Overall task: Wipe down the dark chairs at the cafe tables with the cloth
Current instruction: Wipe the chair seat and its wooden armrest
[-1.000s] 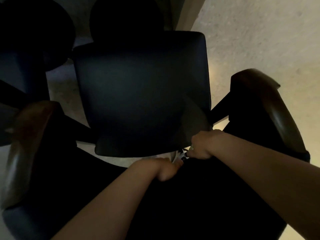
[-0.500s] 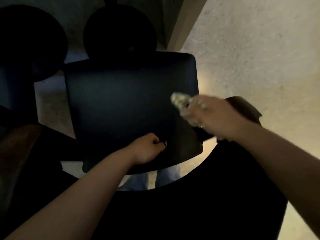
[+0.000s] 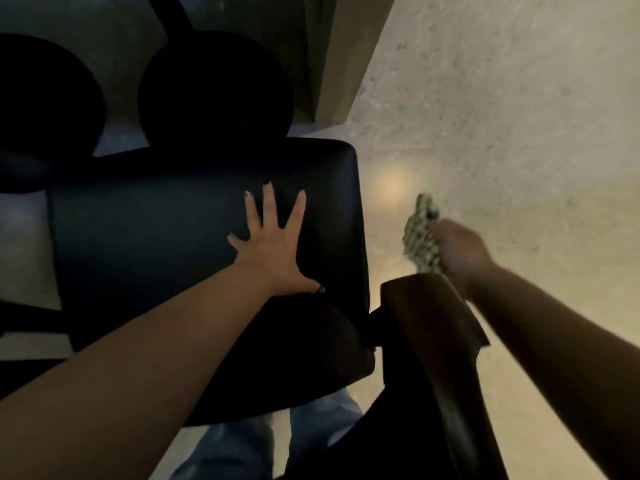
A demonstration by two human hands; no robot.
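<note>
Denim-blue trouser legs (image 3: 249, 441) are seen nearest the camera, at the bottom edge, standing on the floor just behind the dark padded chair seat (image 3: 166, 244). A brown curved wooden chair arm (image 3: 433, 327) is seen low on the right, joined to the seat's right side by a short dark bracket. The left hands' part, the left hand (image 3: 273, 251), is laid flat on the right half of the seat, palm down, with fingers straight and spread wide and nothing held in it. The right hand (image 3: 457, 247) is raised just beyond the front end of the wooden arm, off the seat's right edge and over the floor; its fingers are curled round a crumpled green-and-white patterned cloth (image 3: 420, 233), which is bunched up and sticks out to the left of the fist. The cloth is blurred, and no contact with the chair is shown. A pale speckled stone floor (image 3: 502, 116) is spread out to the right. Beyond the seat, two round black shapes (image 3: 214, 91) are seen, too dark to be told apart further.
</note>
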